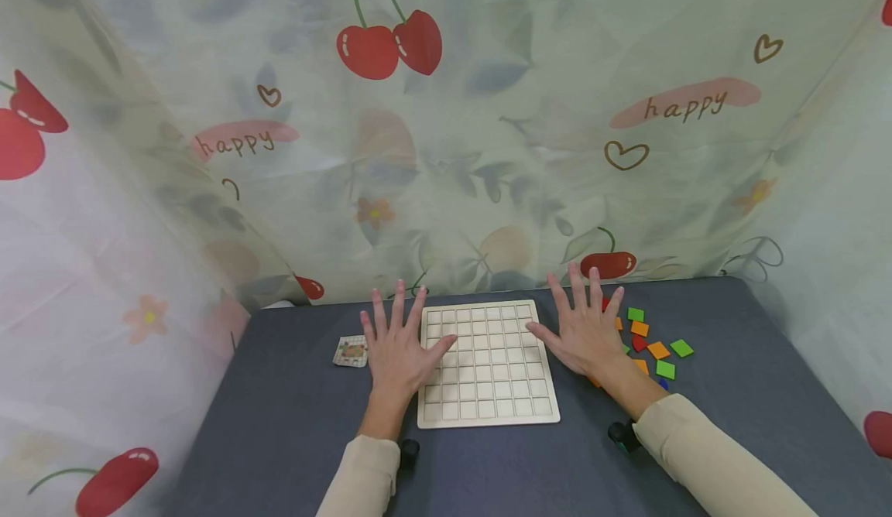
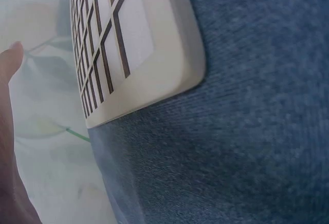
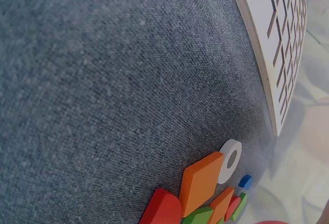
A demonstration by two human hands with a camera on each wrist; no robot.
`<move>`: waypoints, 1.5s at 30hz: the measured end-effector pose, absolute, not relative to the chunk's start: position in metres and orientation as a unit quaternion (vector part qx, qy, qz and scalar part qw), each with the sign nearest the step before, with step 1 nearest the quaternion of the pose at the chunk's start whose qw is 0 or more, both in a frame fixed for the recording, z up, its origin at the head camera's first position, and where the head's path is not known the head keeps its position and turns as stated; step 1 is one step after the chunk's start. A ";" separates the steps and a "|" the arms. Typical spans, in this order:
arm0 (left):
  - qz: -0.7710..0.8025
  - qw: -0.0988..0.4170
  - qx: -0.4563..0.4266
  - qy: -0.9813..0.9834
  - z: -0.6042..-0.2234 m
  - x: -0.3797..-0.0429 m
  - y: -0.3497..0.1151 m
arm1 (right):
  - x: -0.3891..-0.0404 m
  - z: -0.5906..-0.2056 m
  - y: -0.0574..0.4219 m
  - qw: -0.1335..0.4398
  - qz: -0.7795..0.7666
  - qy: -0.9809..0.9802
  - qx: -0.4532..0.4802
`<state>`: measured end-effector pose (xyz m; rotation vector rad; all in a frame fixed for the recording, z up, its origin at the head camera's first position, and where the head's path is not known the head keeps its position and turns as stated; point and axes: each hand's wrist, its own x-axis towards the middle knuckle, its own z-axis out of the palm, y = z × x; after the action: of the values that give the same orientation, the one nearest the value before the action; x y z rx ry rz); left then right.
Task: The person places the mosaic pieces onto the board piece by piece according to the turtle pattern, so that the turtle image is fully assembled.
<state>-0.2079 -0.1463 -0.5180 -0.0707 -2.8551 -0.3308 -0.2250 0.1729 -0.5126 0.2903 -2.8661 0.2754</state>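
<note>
A pale wooden grid board [image 1: 496,366] lies flat on the dark table, its cells bare. My left hand [image 1: 399,354] has its fingers spread, with the thumb over the board's left part; nothing is in it. My right hand [image 1: 585,335] is spread too, holding nothing, its thumb over the board's right edge. Beside and partly behind the right hand lie several small coloured pieces, among them an orange square [image 1: 658,350], a green square [image 1: 665,370] and a red piece [image 1: 639,343]. The right wrist view also shows a white ring [image 3: 230,161] against an orange piece [image 3: 200,185].
Left of the left hand lies a small card with a coloured grid picture [image 1: 351,352]. A patterned curtain [image 1: 460,153] hangs behind the table [image 1: 279,424] and at both sides. Dark wrist devices sit at both sleeves. A thin cord [image 1: 756,258] shows by the back right corner.
</note>
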 end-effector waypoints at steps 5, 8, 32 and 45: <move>-0.118 0.138 -0.027 -0.983 -0.518 -0.207 -0.146 | -0.224 -0.512 0.174 0.119 0.090 -0.984 0.102; -0.116 0.149 -0.032 -0.981 -0.519 -0.207 -0.147 | -0.224 -0.511 0.176 0.119 0.084 -0.984 0.102; -0.121 0.108 -0.005 -0.987 -0.527 -0.192 -0.161 | -0.203 -0.522 0.206 0.101 0.080 -0.981 0.144; -0.162 0.058 -0.001 -0.985 -0.533 -0.172 -0.172 | -0.180 -0.537 0.227 0.111 0.090 -0.973 0.183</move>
<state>-0.1721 -0.1716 -0.5333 -0.0017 -2.9859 -0.4910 -0.1799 0.2272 -0.5374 0.5371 -2.8572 0.2641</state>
